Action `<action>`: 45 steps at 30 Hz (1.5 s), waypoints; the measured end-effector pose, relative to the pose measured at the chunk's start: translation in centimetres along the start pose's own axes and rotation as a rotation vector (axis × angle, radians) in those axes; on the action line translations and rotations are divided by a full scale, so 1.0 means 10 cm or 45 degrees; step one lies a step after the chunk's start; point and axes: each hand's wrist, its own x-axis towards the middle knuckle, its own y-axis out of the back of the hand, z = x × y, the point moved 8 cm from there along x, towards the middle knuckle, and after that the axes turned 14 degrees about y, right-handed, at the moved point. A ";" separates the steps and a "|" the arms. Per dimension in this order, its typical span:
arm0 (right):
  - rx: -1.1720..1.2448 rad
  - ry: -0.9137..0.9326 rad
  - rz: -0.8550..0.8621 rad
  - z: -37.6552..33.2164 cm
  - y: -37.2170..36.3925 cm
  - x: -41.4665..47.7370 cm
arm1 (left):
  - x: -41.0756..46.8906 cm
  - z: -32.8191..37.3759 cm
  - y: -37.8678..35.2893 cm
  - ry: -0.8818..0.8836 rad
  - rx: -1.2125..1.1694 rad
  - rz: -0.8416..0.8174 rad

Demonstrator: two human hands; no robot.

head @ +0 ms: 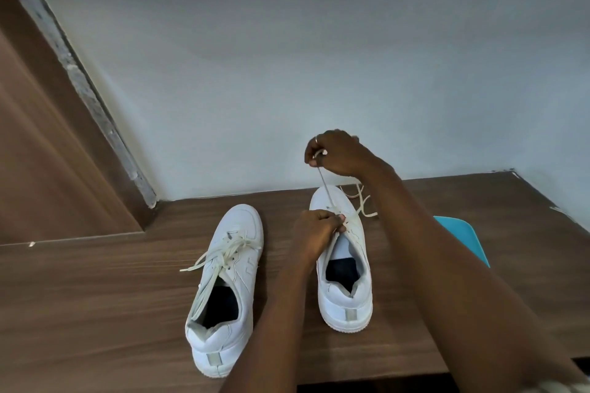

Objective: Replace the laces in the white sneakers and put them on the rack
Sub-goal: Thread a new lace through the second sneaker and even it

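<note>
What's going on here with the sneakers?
A person is working on the lace of a white sneaker on the wooden tabletop. The right hand pinches the lace and holds it taut above the toe. The left hand grips the sneaker at its eyelets. The other sneaker sits beside it, loosely laced and untouched. Whether the lace is going in or coming out isn't clear.
</note>
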 end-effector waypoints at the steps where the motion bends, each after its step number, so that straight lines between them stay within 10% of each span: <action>1: -0.120 0.024 0.041 0.01 0.02 0.01 | 0.00 0.00 0.00 0.010 -0.012 -0.002; 21: 0.253 -0.295 0.412 0.45 -0.52 -1.07 | 0.05 -0.15 0.11 0.111 -0.331 0.026; 32: -0.246 -0.153 0.098 0.25 -0.69 -0.98 | -0.19 0.15 0.22 -0.387 0.444 0.313; 45: 0.842 -0.467 0.311 0.54 -0.89 -1.08 | -0.26 0.21 0.16 -0.547 0.571 0.352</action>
